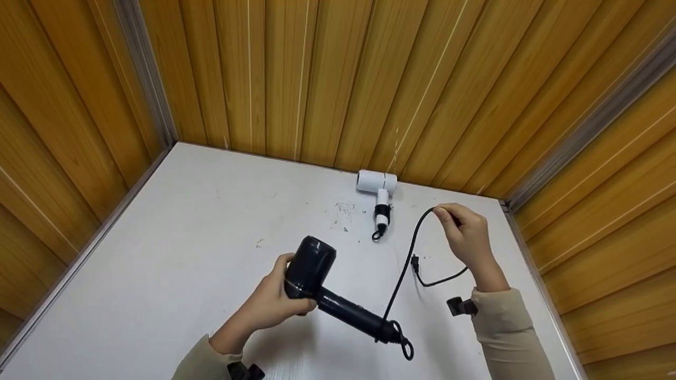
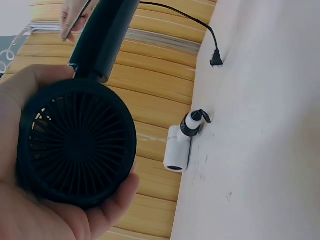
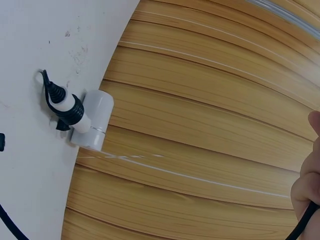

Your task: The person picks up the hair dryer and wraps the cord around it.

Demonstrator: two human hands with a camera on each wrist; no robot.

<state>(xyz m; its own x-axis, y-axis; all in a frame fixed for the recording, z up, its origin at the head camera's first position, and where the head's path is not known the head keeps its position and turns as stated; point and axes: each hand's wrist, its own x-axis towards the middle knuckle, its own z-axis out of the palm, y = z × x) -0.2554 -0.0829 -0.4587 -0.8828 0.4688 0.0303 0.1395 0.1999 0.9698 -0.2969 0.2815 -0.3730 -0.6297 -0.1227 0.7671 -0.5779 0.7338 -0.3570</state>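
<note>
My left hand (image 1: 274, 302) grips a black hair dryer (image 1: 346, 311) round its barrel, with the handle slanting down to the right. The round slotted grille (image 2: 80, 145) at the barrel's end faces the left wrist camera. Between thumb and fingers, my right hand (image 1: 467, 232) pinches the black cord (image 1: 409, 258), raised to the right of the dryer. From the handle's end, where a small loop of cord hangs, the cord runs up to that hand. Its free end bends back down to a plug (image 1: 415, 262) near the table surface.
A white hair dryer (image 1: 376, 182) lies at the table's back edge, its black cord (image 1: 382, 212) wound round the handle. The white table (image 1: 185, 237) has dark specks near it. Wood-look panel walls (image 1: 317, 79) enclose the back and both sides.
</note>
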